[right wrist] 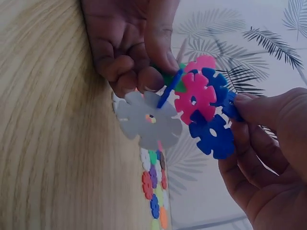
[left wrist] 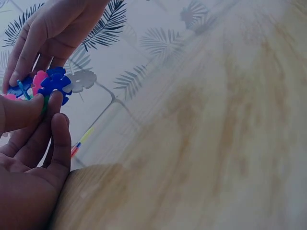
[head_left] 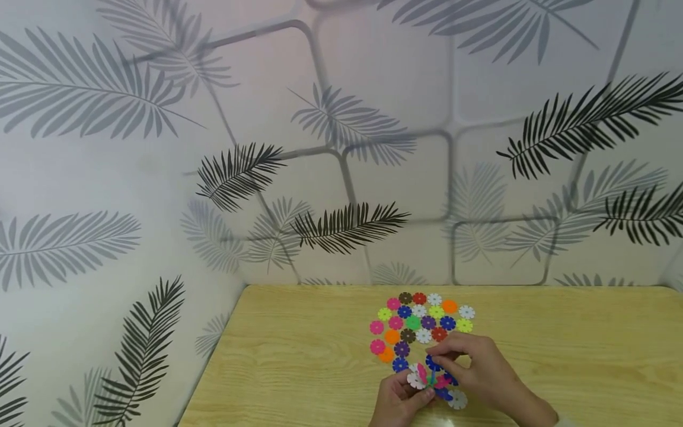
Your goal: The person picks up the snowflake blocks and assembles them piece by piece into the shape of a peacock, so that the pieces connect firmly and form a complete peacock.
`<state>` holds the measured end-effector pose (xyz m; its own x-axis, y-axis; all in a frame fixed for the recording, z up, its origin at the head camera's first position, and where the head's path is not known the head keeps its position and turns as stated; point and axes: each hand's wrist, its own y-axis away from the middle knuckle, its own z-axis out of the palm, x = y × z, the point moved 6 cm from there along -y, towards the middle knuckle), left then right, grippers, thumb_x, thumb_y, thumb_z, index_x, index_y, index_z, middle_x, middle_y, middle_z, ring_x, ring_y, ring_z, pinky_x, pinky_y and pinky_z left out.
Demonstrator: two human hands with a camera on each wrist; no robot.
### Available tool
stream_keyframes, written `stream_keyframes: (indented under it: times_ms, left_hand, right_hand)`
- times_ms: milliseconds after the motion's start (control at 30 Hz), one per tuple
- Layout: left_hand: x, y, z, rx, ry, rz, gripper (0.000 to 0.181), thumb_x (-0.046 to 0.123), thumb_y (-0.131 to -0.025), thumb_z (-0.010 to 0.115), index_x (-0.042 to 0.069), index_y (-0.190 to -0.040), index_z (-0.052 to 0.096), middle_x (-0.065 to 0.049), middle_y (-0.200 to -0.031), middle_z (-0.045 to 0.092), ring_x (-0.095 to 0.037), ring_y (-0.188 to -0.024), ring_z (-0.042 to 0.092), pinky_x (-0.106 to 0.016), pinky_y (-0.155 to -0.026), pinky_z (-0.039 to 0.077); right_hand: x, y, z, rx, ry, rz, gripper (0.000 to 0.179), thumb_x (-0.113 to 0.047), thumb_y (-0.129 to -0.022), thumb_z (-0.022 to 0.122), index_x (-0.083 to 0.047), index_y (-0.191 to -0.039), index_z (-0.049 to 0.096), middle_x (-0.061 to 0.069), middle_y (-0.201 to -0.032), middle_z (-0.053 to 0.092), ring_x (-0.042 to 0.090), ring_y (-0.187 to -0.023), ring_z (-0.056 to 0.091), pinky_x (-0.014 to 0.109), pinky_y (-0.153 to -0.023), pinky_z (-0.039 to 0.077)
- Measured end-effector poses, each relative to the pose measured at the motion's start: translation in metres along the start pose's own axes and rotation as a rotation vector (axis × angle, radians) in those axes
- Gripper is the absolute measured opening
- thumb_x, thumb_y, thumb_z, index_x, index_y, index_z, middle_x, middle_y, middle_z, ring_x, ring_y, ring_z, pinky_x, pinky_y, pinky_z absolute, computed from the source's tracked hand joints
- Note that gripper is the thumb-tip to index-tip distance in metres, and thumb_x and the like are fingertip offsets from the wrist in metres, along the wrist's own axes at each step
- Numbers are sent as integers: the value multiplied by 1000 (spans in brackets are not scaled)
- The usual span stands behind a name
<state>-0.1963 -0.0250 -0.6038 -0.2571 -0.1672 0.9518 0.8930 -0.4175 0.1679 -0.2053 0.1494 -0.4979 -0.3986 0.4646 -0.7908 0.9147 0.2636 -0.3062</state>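
A cluster of interlocked snowflake discs, with pink point(right wrist: 195, 98), blue point(right wrist: 213, 135), white point(right wrist: 148, 120) and green pieces, is held up between both hands. My left hand point(head_left: 397, 400) grips it by the green disc point(right wrist: 175, 79) in its middle, thumb against fingers. From the other side my right hand point(head_left: 482, 367) pinches a blue snowflake disc point(right wrist: 232, 106) between thumb and fingertips, right at the cluster's edge. The discs have round holes and slotted rims. In the left wrist view, fingers hide part of the cluster point(left wrist: 55, 85).
Loose snowflake discs in many colours, such as a green one point(head_left: 413, 322) and an orange one point(head_left: 450, 306), lie flat in rows beyond the hands on the wooden table point(head_left: 288, 356). A leaf-patterned wall point(head_left: 373, 178) rises behind the table's far edge.
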Motion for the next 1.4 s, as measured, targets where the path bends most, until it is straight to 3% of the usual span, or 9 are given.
stream_keyframes:
  times_ms: [233,433,600,767,900,1000,1133,1267,1400]
  left_hand:
    - [0,-1,1,22,19,-11,35,10,-100,78,-6,-131,72,-12,-115,83,-5,-93,77,-19,-84,63]
    - [2,-4,3,30,55,15,37,7,-101,75,-9,-133,69,-17,-122,80,-8,-99,77,-21,-89,64]
    - [2,-2,3,21,63,5,35,8,-101,75,-9,-130,68,-11,-115,82,-7,-94,77,-21,-88,65]
    - [-4,2,4,35,63,-31,29,9,-100,77,-4,-125,71,-9,-107,83,-6,-87,77,-20,-82,64]
    - [-7,1,3,39,67,-58,30,9,-100,77,-1,-127,71,-9,-108,83,-7,-88,77,-21,-82,64]
    - [-5,0,2,32,58,-59,30,10,-100,76,0,-129,71,-7,-107,83,-7,-88,76,-21,-83,64]
    - [0,-1,1,23,47,-53,25,10,-101,75,0,-124,72,-2,-102,82,-7,-87,75,-21,-84,64]
    - [2,-1,1,18,53,-57,20,9,-101,76,0,-118,72,0,-99,81,-7,-87,74,-21,-84,64]
    - [1,-2,0,13,52,-56,18,10,-101,76,1,-117,73,0,-99,81,-7,-87,75,-21,-84,64]
  right_hand:
    - [5,-2,-4,18,-28,2,16,-10,-100,79,-20,-111,84,-7,-99,81,-1,-87,72,24,-75,65]
    - [40,-13,-14,43,-30,155,24,-19,-111,65,-14,-131,78,8,-122,78,12,-101,75,22,-78,62]
    - [78,-16,-8,-4,163,290,32,-17,-103,75,-1,-132,75,9,-108,65,15,-90,60,22,-70,51]
    - [100,-6,-1,-33,363,432,44,-21,-95,80,-1,-133,72,12,-106,55,21,-87,49,29,-68,41]
    - [98,-3,-2,54,398,405,31,-17,-93,80,-3,-120,75,18,-114,54,29,-98,52,35,-74,48]
    - [95,-4,-4,101,405,378,17,-13,-93,79,-6,-109,76,24,-121,59,40,-111,56,50,-87,57]
    - [92,-8,-8,75,414,365,8,-9,-91,82,-8,-97,76,20,-118,73,40,-110,65,64,-98,57]
    - [96,-10,-10,-3,344,411,19,-9,-89,86,-4,-104,76,13,-107,74,28,-99,67,55,-92,60]
    - [99,-8,-11,-64,259,461,24,-10,-87,89,-4,-106,76,5,-98,72,20,-90,63,36,-79,58]
